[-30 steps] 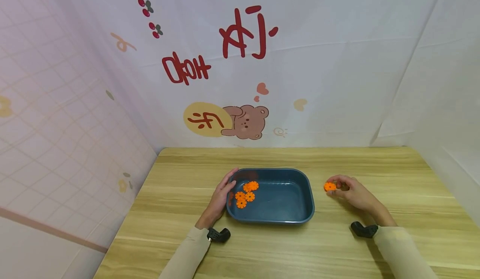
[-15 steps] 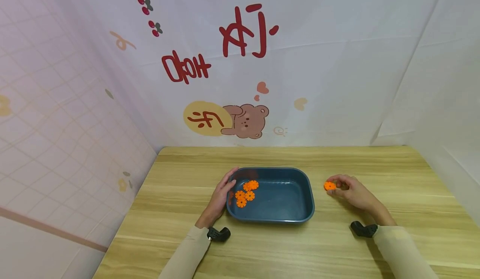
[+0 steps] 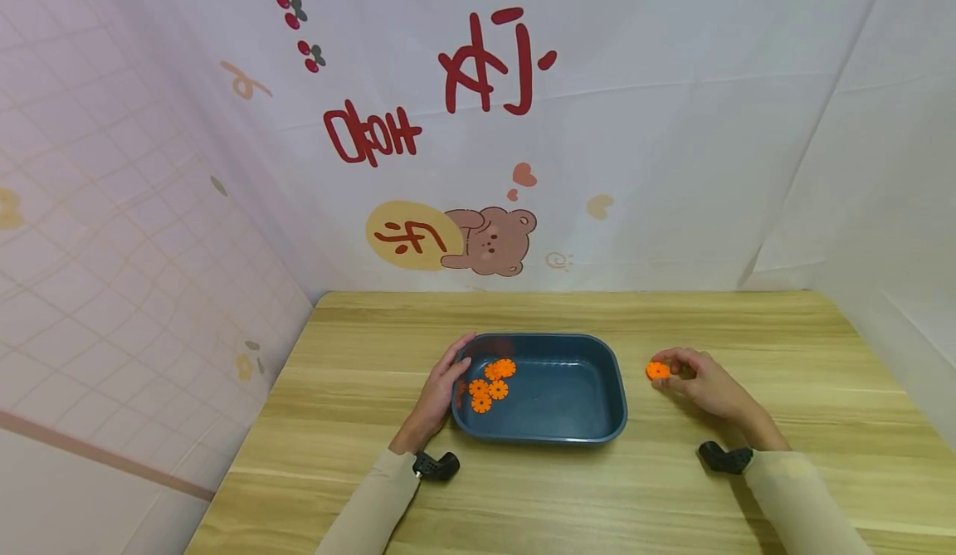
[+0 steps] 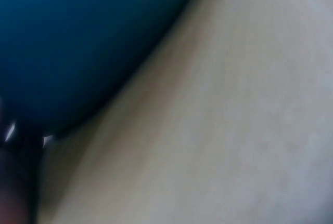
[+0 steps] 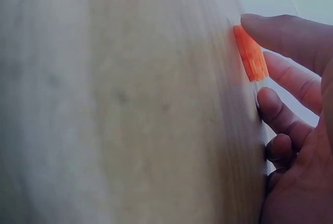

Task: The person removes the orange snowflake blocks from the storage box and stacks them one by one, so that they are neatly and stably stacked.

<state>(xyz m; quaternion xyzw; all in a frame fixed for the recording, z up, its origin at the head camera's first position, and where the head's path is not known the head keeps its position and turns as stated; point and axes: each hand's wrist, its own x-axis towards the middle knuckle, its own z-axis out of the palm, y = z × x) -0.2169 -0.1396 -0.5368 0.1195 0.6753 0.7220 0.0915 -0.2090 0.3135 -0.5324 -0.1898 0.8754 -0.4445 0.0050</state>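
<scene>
My left hand [image 3: 436,391] holds the left end of a dark blue plastic basin [image 3: 563,397], thumb over the rim and fingers along the outside. Inside it, toward that end, lie several orange notched discs [image 3: 498,390], some overlapping. To the right of the basin, my right hand [image 3: 709,385] pinches a short stack of orange notched discs [image 3: 656,371] between thumb and fingers. Seen edge-on in the right wrist view, the stack [image 5: 252,55] is close to the table surface. The left wrist view is blurred and shows mostly the basin's outer wall [image 4: 78,37].
The wood-grain table [image 3: 568,497] carries the basin. A white cloth backdrop [image 3: 672,148] with red characters and a printed bear rises behind the table's far edge, and cloth also hangs at both sides. Black wrist cameras [image 3: 436,466] sit on both forearms.
</scene>
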